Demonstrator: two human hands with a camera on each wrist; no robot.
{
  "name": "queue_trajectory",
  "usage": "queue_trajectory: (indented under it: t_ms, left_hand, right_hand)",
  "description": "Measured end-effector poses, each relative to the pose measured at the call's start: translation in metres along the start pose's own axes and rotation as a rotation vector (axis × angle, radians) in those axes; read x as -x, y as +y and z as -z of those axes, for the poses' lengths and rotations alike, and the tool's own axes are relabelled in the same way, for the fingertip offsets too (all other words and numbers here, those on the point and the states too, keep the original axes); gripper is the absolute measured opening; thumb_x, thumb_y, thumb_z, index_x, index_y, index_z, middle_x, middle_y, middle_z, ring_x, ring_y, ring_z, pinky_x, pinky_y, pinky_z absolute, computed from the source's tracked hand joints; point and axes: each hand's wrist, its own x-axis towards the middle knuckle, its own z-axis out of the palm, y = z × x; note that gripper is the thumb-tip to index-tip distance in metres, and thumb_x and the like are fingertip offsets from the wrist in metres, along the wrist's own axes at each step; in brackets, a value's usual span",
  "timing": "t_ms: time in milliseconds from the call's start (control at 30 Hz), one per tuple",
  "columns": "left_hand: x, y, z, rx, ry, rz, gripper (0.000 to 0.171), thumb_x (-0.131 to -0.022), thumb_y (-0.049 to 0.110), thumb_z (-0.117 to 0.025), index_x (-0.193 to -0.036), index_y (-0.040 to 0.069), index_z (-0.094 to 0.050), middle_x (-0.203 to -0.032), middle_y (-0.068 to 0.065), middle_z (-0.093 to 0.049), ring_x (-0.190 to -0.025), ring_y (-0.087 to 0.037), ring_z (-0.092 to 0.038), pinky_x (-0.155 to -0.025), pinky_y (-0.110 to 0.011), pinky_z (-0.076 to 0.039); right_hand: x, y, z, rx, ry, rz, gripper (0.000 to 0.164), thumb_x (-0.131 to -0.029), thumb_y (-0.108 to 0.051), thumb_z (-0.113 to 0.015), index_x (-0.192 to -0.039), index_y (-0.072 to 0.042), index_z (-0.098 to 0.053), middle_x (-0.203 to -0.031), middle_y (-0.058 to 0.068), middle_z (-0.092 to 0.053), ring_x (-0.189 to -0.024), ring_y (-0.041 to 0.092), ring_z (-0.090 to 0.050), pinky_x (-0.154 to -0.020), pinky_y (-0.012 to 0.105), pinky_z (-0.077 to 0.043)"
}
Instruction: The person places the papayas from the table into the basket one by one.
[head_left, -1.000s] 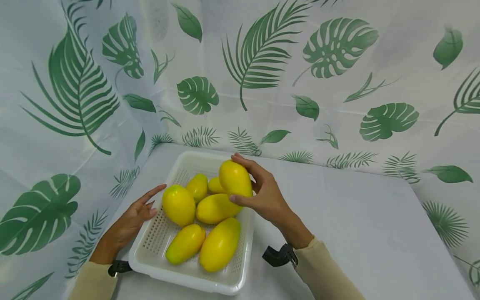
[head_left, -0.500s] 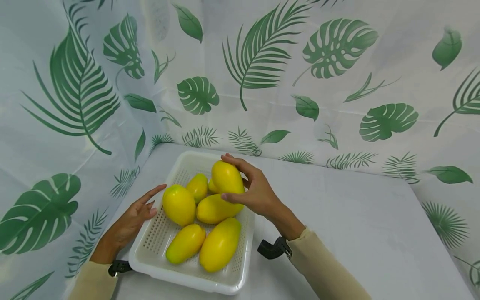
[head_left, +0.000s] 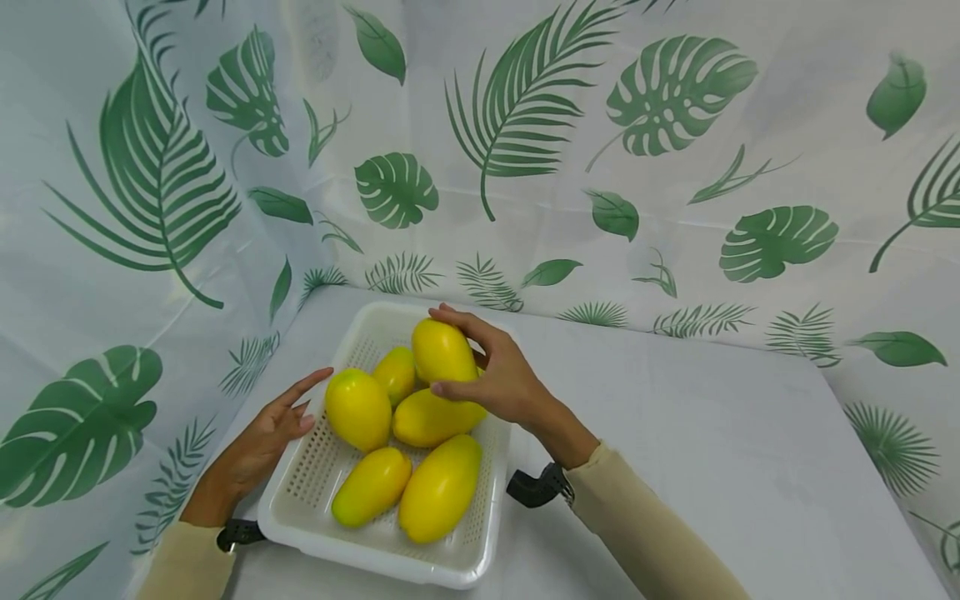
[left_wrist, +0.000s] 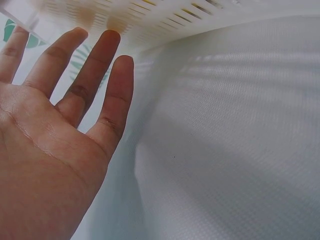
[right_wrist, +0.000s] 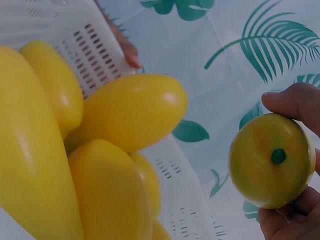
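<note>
My right hand [head_left: 510, 379] grips a yellow mango [head_left: 442, 352] between thumb and fingers, over the far right part of a white perforated plastic basket [head_left: 375, 567]. The right wrist view shows the held mango's stem end [right_wrist: 278, 156] facing the camera. Several other yellow mangoes lie in the basket, among them a rounder one [head_left: 357, 410] at the left and a long one [head_left: 441, 490] near the front. Beside the basket's left wall, my left hand [head_left: 262, 433] has its fingers extended. In the left wrist view, those fingertips [left_wrist: 112, 37] reach right to the basket's underside.
The basket stands on a white-covered table [head_left: 675, 467] that extends to the right. White sheeting printed with green leaves [head_left: 525, 108] hangs behind and at the left. Each wrist wears a black strap [head_left: 536, 487].
My right hand has carried the mango leftward, further over the basket, and it now covers a small mango seen behind it before. The left hand and basket have stayed in place.
</note>
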Motion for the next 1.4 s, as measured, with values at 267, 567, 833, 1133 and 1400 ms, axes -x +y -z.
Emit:
queue_trajectory:
  t_ms: [267,567,833,1133,1400]
  left_hand:
    - [-0.001,0.002,-0.002,0.009,-0.007,-0.003,0.067,-0.114,0.015,-0.044,-0.171,0.037,-0.017,-0.162,0.009,-0.046,-0.129,-0.027,-0.069,-0.099,-0.063,-0.057]
    - [-0.002,0.002,0.000,0.018,-0.038,-0.013,0.065,-0.115,0.015,-0.042,-0.171,0.036,-0.017,-0.161,0.007,-0.045,-0.130,-0.023,-0.068,-0.102,-0.055,-0.060]
    - [-0.001,0.000,0.000,0.017,-0.024,-0.007,0.066,-0.114,0.016,-0.044,-0.171,0.035,-0.016,-0.160,0.008,-0.047,-0.128,-0.023,-0.069,-0.101,-0.057,-0.060]
    - [0.000,0.003,-0.002,-0.003,-0.005,-0.004,0.065,-0.114,0.015,-0.043,-0.171,0.036,-0.018,-0.159,0.009,-0.049,-0.127,-0.022,-0.069,-0.101,-0.054,-0.061]
    - [0.001,0.004,-0.006,-0.045,0.041,0.021,0.067,-0.114,0.017,-0.044,-0.171,0.039,-0.017,-0.164,0.007,-0.042,-0.126,-0.027,-0.070,-0.099,-0.060,-0.059]
  right_hand:
    - [-0.006,-0.003,-0.002,0.015,-0.020,0.003,0.082,-0.086,-0.013,-0.086,-0.159,-0.024,-0.049,-0.166,-0.015,-0.044,-0.158,0.004,-0.033,-0.127,0.039,-0.040]
    - [-0.007,-0.003,-0.001,0.030,-0.033,0.006,0.083,-0.088,-0.013,-0.086,-0.161,-0.023,-0.048,-0.171,-0.013,-0.037,-0.159,0.015,-0.037,-0.129,0.040,-0.035]
    - [0.001,-0.001,0.005,0.010,-0.010,0.006,0.080,-0.090,-0.012,-0.084,-0.160,-0.023,-0.049,-0.170,-0.014,-0.038,-0.158,0.014,-0.039,-0.129,0.038,-0.036]
    - [0.013,0.000,0.013,0.013,0.022,0.010,0.080,-0.089,-0.013,-0.085,-0.160,-0.024,-0.048,-0.170,-0.010,-0.039,-0.157,0.024,-0.042,-0.129,0.043,-0.036]
    - [0.022,0.006,0.016,-0.004,0.033,-0.009,0.079,-0.091,-0.010,-0.083,-0.160,-0.022,-0.048,-0.171,-0.005,-0.040,-0.157,0.024,-0.041,-0.129,0.043,-0.035]
